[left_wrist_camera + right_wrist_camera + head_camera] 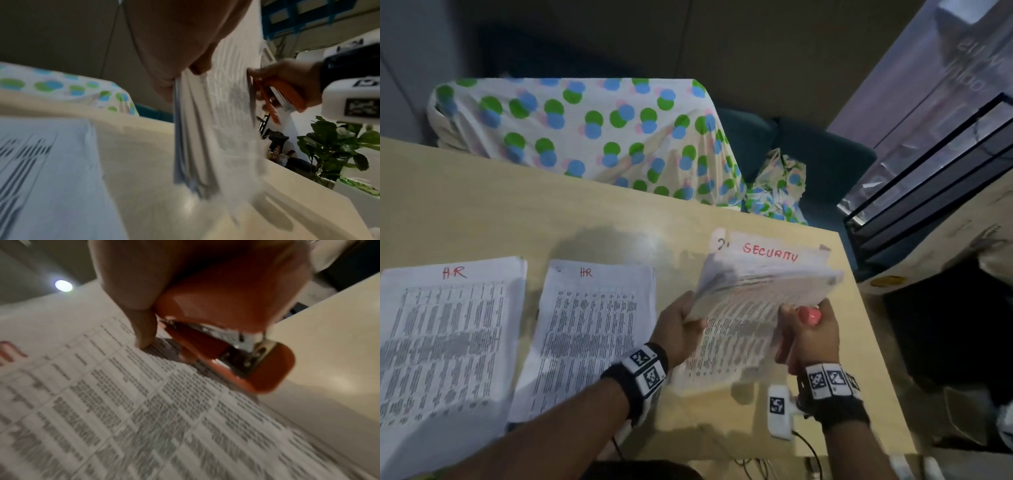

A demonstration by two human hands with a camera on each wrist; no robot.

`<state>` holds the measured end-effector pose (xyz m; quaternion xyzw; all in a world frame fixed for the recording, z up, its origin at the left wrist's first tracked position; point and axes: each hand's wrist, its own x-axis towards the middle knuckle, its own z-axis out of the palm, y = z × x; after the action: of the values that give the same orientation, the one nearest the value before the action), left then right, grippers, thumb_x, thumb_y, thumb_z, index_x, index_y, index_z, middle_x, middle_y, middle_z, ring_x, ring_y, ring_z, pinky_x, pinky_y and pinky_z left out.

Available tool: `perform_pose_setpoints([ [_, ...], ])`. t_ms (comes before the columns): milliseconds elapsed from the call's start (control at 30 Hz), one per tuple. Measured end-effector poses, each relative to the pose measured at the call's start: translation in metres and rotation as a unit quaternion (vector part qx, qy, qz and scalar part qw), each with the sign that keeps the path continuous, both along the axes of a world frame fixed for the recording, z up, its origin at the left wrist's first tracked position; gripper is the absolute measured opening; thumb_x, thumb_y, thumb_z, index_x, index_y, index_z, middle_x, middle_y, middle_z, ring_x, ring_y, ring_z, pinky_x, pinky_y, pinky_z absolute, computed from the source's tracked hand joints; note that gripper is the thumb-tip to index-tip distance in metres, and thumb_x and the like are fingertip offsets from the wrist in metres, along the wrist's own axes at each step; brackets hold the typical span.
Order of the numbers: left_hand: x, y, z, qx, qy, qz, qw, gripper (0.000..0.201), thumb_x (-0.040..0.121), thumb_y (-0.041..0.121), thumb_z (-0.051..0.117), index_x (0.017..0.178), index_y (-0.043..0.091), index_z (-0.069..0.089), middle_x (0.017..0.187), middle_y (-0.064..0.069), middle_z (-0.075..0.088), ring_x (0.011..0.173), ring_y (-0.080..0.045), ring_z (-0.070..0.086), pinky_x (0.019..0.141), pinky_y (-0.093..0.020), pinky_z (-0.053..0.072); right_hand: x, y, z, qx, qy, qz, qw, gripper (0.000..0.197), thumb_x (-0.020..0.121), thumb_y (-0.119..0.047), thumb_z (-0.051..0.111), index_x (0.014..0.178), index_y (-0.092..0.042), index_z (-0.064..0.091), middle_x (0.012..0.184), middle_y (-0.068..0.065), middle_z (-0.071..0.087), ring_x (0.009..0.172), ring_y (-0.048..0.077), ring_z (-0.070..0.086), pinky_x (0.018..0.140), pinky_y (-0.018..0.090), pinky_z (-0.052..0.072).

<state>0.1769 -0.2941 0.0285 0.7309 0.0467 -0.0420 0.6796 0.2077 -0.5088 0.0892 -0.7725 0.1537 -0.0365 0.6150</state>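
A thick sheaf of printed sheets (753,294) headed "SECURITY" in red is lifted above the wooden table (592,219) at the right. My left hand (681,325) grips its left edge, thumb on top; in the left wrist view the sheaf (209,129) hangs from those fingers. My right hand (808,335) holds an orange-red stapler (810,315) and touches the sheaf's right edge. In the right wrist view the stapler (230,340) lies in my palm with its mouth over the printed page (123,410), and one finger (144,331) presses the page.
Two more printed stacks lie flat on the table, one headed "HR" (592,339) in the middle and one (445,346) at the left. A polka-dot cloth (585,137) covers something behind the table. A black wire rack (935,192) stands right. A potted plant (337,146) stands beyond the table edge.
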Motion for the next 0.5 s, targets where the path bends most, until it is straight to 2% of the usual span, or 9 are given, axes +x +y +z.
perform_pose_setpoints([
  [67, 0.001, -0.005, 0.003, 0.036, -0.033, 0.028, 0.998, 0.029, 0.088, -0.005, 0.049, 0.099, 0.02, 0.059, 0.08, -0.01, 0.057, 0.059, -0.007, 0.051, 0.052, -0.019, 0.045, -0.002, 0.006, 0.008, -0.022, -0.039, -0.022, 0.999, 0.024, 0.089, -0.006, 0.067, 0.108, -0.005, 0.053, 0.072, 0.036, 0.059, 0.035, 0.05, 0.048, 0.033, 0.035, 0.045],
  [100, 0.001, -0.007, 0.006, 0.077, -0.05, 0.028, 0.995, 0.03, 0.088, -0.004, 0.049, 0.096, 0.023, 0.06, 0.08, -0.001, 0.058, 0.066, -0.005, 0.053, 0.058, -0.016, 0.045, -0.004, 0.009, 0.009, -0.02, -0.048, -0.03, 0.998, 0.023, 0.09, -0.009, 0.066, 0.106, -0.003, 0.051, 0.069, 0.036, 0.058, 0.032, 0.053, 0.045, 0.032, 0.033, 0.043],
  [167, -0.006, -0.011, 0.011, 0.101, -0.095, 0.034, 0.99, 0.034, 0.089, -0.007, 0.043, 0.091, 0.019, 0.065, 0.084, 0.003, 0.06, 0.08, -0.01, 0.054, 0.066, -0.015, 0.045, -0.01, 0.012, 0.004, -0.027, -0.047, -0.041, 0.998, 0.024, 0.091, -0.013, 0.066, 0.101, 0.001, 0.05, 0.068, 0.033, 0.061, 0.033, 0.054, 0.047, 0.031, 0.033, 0.043],
  [233, -0.017, -0.013, 0.01, 0.114, -0.106, 0.019, 0.988, 0.031, 0.091, 0.003, 0.047, 0.089, 0.028, 0.064, 0.087, 0.007, 0.061, 0.082, -0.005, 0.055, 0.071, -0.015, 0.044, -0.019, 0.013, -0.006, -0.062, -0.023, -0.045, 0.997, 0.026, 0.089, -0.016, 0.069, 0.1, 0.0, 0.053, 0.071, 0.028, 0.066, 0.041, 0.046, 0.057, 0.031, 0.033, 0.046],
  [267, -0.022, -0.013, 0.012, 0.115, -0.124, 0.005, 0.986, 0.026, 0.09, 0.009, 0.054, 0.095, 0.035, 0.059, 0.091, 0.012, 0.062, 0.084, 0.001, 0.057, 0.073, -0.013, 0.045, -0.022, 0.013, -0.011, -0.081, -0.01, -0.043, 0.996, 0.026, 0.088, -0.018, 0.071, 0.1, -0.003, 0.054, 0.073, 0.025, 0.068, 0.043, 0.039, 0.062, 0.033, 0.034, 0.049],
  [333, -0.023, -0.014, 0.019, 0.03, -0.112, -0.001, 0.993, 0.035, 0.084, 0.017, 0.065, 0.113, 0.031, 0.053, 0.105, 0.013, 0.062, 0.095, 0.002, 0.06, 0.077, -0.011, 0.048, -0.027, 0.012, -0.019, -0.096, 0.002, -0.034, 0.995, 0.025, 0.086, -0.022, 0.072, 0.099, -0.011, 0.054, 0.075, 0.023, 0.069, 0.041, 0.033, 0.063, 0.036, 0.042, 0.052],
  [400, -0.02, -0.012, 0.031, -0.041, -0.148, 0.001, 0.988, 0.046, 0.08, 0.02, 0.069, 0.121, 0.019, 0.051, 0.117, 0.004, 0.062, 0.105, -0.008, 0.062, 0.082, -0.017, 0.052, -0.029, 0.01, -0.018, -0.095, 0.005, -0.029, 0.995, 0.028, 0.085, -0.022, 0.073, 0.102, -0.012, 0.052, 0.075, 0.024, 0.068, 0.039, 0.042, 0.06, 0.034, 0.049, 0.05],
  [433, -0.016, -0.011, 0.037, -0.066, -0.17, 0.015, 0.983, 0.046, 0.079, 0.023, 0.07, 0.121, 0.017, 0.052, 0.12, 0.001, 0.063, 0.106, -0.011, 0.062, 0.084, -0.023, 0.053, -0.029, 0.009, -0.015, -0.087, 0.0, -0.03, 0.996, 0.031, 0.085, -0.019, 0.073, 0.105, -0.012, 0.051, 0.076, 0.026, 0.067, 0.039, 0.047, 0.057, 0.031, 0.048, 0.047],
  [500, -0.01, -0.007, 0.047, -0.071, -0.198, 0.03, 0.977, 0.036, 0.081, 0.031, 0.066, 0.115, 0.02, 0.06, 0.113, 0.004, 0.068, 0.1, -0.011, 0.065, 0.081, -0.028, 0.054, -0.027, 0.006, -0.001, -0.058, -0.032, -0.035, 0.997, 0.041, 0.086, -0.011, 0.072, 0.118, -0.016, 0.047, 0.083, 0.031, 0.063, 0.044, 0.053, 0.055, 0.029, 0.038, 0.045],
])
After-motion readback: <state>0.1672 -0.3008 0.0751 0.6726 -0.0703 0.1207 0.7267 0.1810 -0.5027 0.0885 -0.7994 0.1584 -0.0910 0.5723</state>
